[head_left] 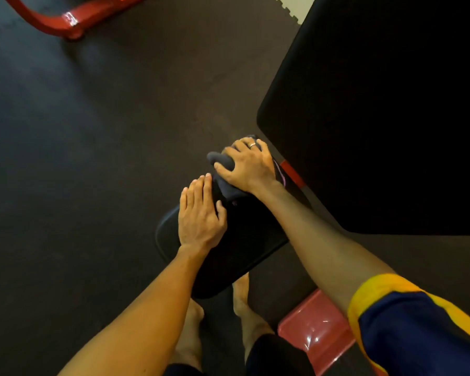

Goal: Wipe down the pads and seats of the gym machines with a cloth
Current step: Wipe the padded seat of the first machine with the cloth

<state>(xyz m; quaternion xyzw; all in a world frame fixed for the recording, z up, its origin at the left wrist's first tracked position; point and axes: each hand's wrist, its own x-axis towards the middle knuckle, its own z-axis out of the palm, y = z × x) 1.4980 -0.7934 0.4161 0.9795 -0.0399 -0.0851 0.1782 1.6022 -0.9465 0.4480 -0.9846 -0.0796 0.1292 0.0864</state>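
A: We start with the floor point(92, 158): dark rubber, wide and bare to the left of us, with a red frame point(55, 20) well apart at the top left.

B: Then the big black pad point(377, 104) fills the upper right. Its rounded lower corner sits just beside our right hand point(248, 166).

A: Below it is the seat point(236, 240), a black padded oblong. We see its long axis running from the lower left near our bare feet point(242, 297) up to the right, toward the big pad. Its left and near edges are rounded and free, with open floor beyond them.

B: A red bar point(292, 173) shows at the seat's far end, and a red plate point(315, 329) lies on the floor at the lower right.

A: Our left hand point(201, 213) lies flat on the seat's left side, fingers point(198, 191) straight and close together, holding nothing.

B: The right hand presses the cloth point(221, 160), a dark grey bunch, onto the seat's far end. Its fingers point(228, 153) are spread and curled over the cloth, a ring point(252, 144) on one. A yellow and navy sleeve point(418, 327) covers that upper arm.
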